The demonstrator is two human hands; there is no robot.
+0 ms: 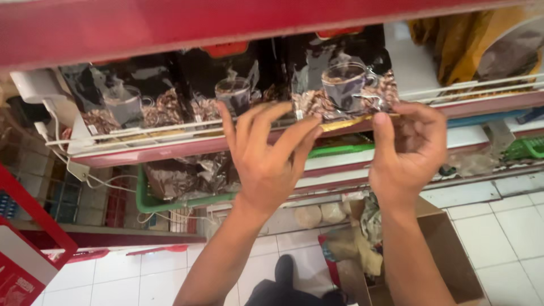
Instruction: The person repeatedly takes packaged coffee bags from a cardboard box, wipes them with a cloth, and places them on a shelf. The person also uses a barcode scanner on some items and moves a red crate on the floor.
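Several shiny dark packets picturing a glass cup and beans stand in a row on a red shelf (187, 148) behind a white wire rail. My left hand (266, 156) rests flat, fingers spread, against the lower edge of the rightmost packet (340, 79). My right hand (409, 150) pinches that same packet's lower right corner between thumb and fingers. The other packets (122, 102) to the left stand untouched.
A green basket (148, 201) with more shiny packets sits on the shelf below. An open cardboard box (447, 255) with wrapped goods stands on the white tiled floor. Yellow-brown bags (464, 39) fill the upper right. A white plug and cable (51, 122) hang at left.
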